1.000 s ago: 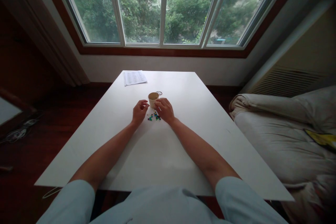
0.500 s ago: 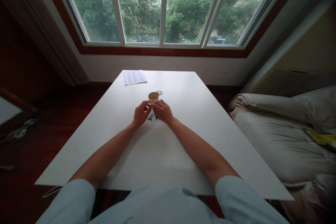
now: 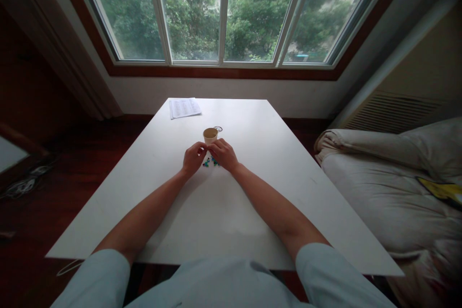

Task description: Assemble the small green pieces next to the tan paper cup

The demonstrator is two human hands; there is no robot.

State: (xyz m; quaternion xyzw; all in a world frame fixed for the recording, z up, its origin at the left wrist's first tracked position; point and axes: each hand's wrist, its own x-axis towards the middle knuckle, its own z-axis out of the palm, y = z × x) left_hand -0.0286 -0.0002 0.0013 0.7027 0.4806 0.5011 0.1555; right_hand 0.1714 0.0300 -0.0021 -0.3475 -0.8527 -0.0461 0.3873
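Observation:
My left hand [image 3: 195,156] and my right hand [image 3: 223,154] meet fingertip to fingertip over the middle of the table, just in front of a paper cup [image 3: 210,136]. Both are closed in a pinch. Whatever sits between the fingertips is too small to make out. Below them lies a scatter of small blue, green and dark pieces [image 3: 206,162], partly covered by my right hand. The cup stands upright with its brown inside showing. Behind it lies a thin dark ring [image 3: 218,129], partly hidden by the cup.
Printed sheets of paper [image 3: 185,108] lie at the far left of the white table [image 3: 245,211]. Beyond is a window [image 3: 224,19]. A couch-like padded seat [image 3: 364,178] stands to the right, and cables [image 3: 29,180] lie on the floor at left.
My fingertips have drawn closer together in front of the cup. The view has tilted slightly; the cup, pieces and papers otherwise look the same.

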